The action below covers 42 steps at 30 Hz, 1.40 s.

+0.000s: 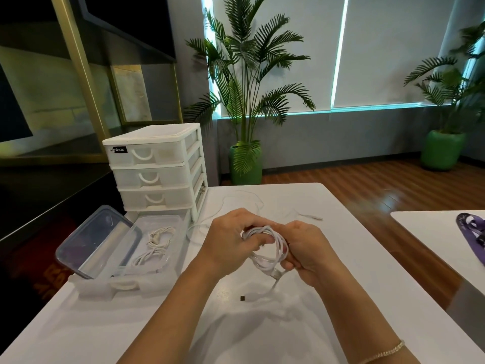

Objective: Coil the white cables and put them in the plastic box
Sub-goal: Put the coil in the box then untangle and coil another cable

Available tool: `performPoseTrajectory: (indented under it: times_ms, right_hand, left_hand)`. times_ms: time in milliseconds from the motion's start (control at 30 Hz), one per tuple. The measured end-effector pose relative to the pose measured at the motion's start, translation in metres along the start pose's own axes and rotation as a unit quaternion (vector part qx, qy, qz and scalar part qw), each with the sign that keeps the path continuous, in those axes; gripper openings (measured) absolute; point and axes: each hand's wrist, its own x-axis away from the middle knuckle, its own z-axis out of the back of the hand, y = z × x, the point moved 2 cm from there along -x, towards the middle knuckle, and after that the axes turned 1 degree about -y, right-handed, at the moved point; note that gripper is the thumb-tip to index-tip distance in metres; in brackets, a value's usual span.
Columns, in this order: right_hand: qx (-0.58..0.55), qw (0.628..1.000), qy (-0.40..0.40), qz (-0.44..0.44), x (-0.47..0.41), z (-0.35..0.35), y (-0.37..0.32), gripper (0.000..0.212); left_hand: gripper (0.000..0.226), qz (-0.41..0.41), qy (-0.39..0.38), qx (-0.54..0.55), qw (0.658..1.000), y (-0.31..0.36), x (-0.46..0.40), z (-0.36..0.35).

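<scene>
Left hand (pixel 231 240): gripped the top of the white cable coil (pixel 267 248), fingers curled through the loops, likely to keep the turns from springing apart.
Right hand (pixel 304 252): pinched the coil's right side and lower end, probably steadying it for the last wrap.
Coil: held above the table (pixel 341 271) middle; tail end (pixel 252 296) hung down to the surface, not yet wound in.
Plastic box (pixel 147 258): at the table's left edge, lid (pixel 97 240) propped open for drop-in; two coiled cables (pixel 157 245) already inside.
Loose cable (pixel 249 203): strewn near the far edge, beside the drawer unit (pixel 157 166).
Unclear: fingertips hidden behind the loops; plug type unreadable; the loose cable's thin white run faded against the white table.
</scene>
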Motion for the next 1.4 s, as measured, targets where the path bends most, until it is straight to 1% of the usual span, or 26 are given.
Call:
performPoseTrajectory:
  times_ms: [100, 267, 333, 400, 500, 600, 700, 767, 800, 867, 900, 933, 1000, 1033, 1100, 1167, 1233, 1300, 1400]
  right_hand:
    - [0.036, 0.999, 0.018, 0.012, 0.002, 0.0, -0.001, 0.028]
    - [0.176, 0.981, 0.065, 0.053, 0.002, 0.0, -0.004, 0.032]
    - [0.186, 0.978, 0.062, 0.074, 0.001, -0.001, -0.005, 0.035]
    - [0.199, 0.972, 0.048, 0.112, 0.004, -0.003, -0.006, 0.03]
    - [0.234, 0.954, 0.034, 0.185, 0.009, -0.005, -0.008, 0.021]
    - [0.263, 0.941, 0.03, 0.209, 0.011, -0.006, -0.009, 0.021]
    - [0.277, 0.931, 0.044, 0.235, 0.013, -0.005, -0.012, 0.026]
    - [0.29, 0.922, 0.053, 0.251, 0.014, -0.005, -0.012, 0.025]
    - [0.294, 0.921, 0.058, 0.25, 0.014, -0.005, -0.012, 0.021]
    - [0.306, 0.919, 0.067, 0.239, 0.014, -0.005, -0.012, 0.007]
    - [0.321, 0.915, 0.071, 0.235, 0.013, -0.005, -0.012, 0.006]
    - [0.333, 0.911, 0.074, 0.233, 0.012, -0.005, -0.011, 0.009]
    - [0.348, 0.905, 0.083, 0.23, 0.012, -0.005, -0.012, 0.014]
    - [0.358, 0.901, 0.087, 0.231, 0.012, -0.005, -0.013, 0.016]
    - [0.381, 0.891, 0.086, 0.231, 0.013, -0.005, -0.013, 0.02]
    - [0.402, 0.881, 0.075, 0.237, 0.014, -0.005, -0.013, 0.023]
    - [0.396, 0.885, 0.063, 0.237, 0.013, -0.004, -0.014, 0.02]
    - [0.365, 0.905, 0.043, 0.216, 0.013, -0.003, -0.014, 0.017]
    - [0.277, 0.95, -0.005, 0.147, 0.012, -0.003, -0.012, 0.018]
  left_hand:
    - [0.022, -0.007, 0.01, 0.002, 1.0, -0.002, 0.0, -0.002]
    - [0.018, -0.005, 0.04, -0.038, 0.998, -0.007, 0.0, 0.001]
    - [0.016, 0.004, 0.059, -0.061, 0.996, -0.01, 0.0, 0.003]
    - [0.015, 0.012, 0.078, -0.08, 0.994, -0.012, 0.0, 0.005]
    - [0.014, 0.054, 0.095, -0.085, 0.99, -0.011, 0.001, 0.006]
    - [0.009, 0.117, 0.11, -0.057, 0.985, -0.011, 0.0, 0.007]
    - [0.007, 0.193, 0.101, 0.005, 0.976, -0.011, -0.001, 0.007]
    - [0.007, 0.25, 0.095, 0.085, 0.96, -0.01, -0.002, 0.006]
    - [0.007, 0.279, 0.094, 0.136, 0.946, -0.01, -0.002, 0.006]
    - [0.008, 0.333, 0.091, 0.241, 0.907, -0.008, -0.002, 0.006]
    - [0.005, 0.353, 0.087, 0.288, 0.886, -0.007, -0.002, 0.006]
    - [0.002, 0.366, 0.083, 0.327, 0.867, -0.007, -0.001, 0.005]
    - [0.005, 0.382, 0.07, 0.376, 0.841, -0.006, -0.001, 0.004]
    - [0.007, 0.387, 0.061, 0.393, 0.832, -0.005, 0.0, 0.004]
    - [0.007, 0.386, 0.045, 0.411, 0.824, -0.005, 0.0, 0.003]
    - [0.007, 0.375, 0.036, 0.409, 0.831, -0.005, 0.0, 0.003]
    - [0.003, 0.354, 0.026, 0.378, 0.855, -0.006, -0.001, 0.003]
    - [0.007, 0.328, 0.019, 0.33, 0.885, -0.007, -0.002, 0.004]
    - [0.007, 0.271, 0.009, 0.244, 0.931, -0.008, -0.002, 0.005]
